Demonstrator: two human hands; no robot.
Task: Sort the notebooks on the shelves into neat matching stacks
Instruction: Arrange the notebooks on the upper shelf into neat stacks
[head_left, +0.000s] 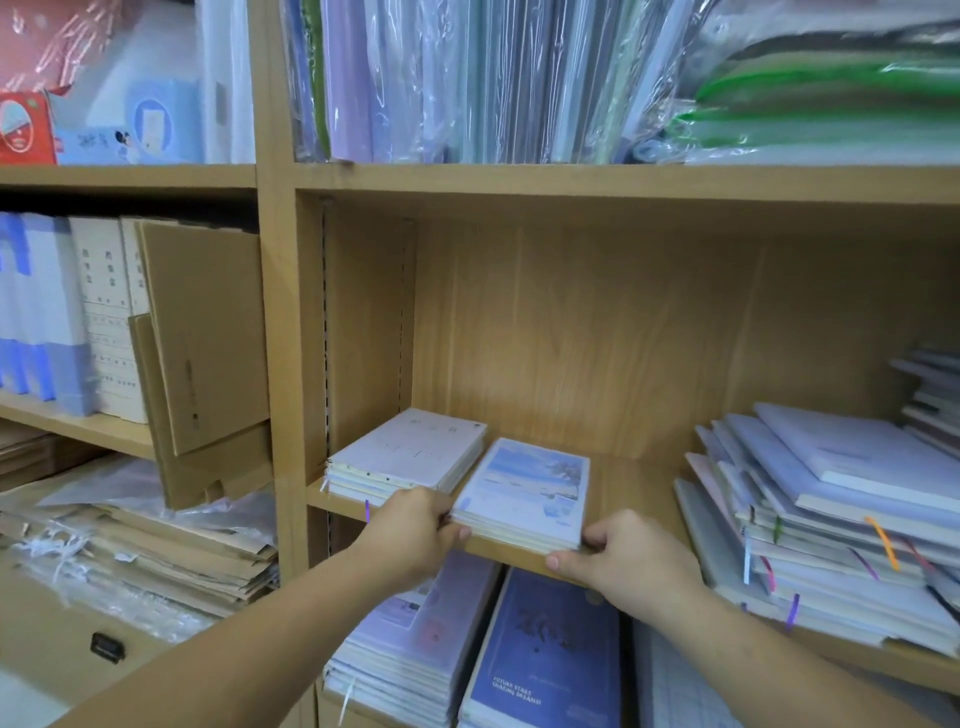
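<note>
Head view: the sky stack (524, 493) sat skewed at the shelf (639, 483) edge, so a hasty shove could have splayed it or knocked the white stack (410, 457) just beside. It lay between the hands, the left hand (415, 530) gripping its near-left corner and the right hand (628, 556) its near-right.

Landscape-cover notebooks (524, 493), centre: pale blue sky, white cloud. Notebook (545, 649) at 6 o'clock: navy, white lettering. Shelf (628, 483): light wood grain. Folders (831, 98) at 1 o'clock: green. Box (23, 127) at 10 o'clock: red.
</note>
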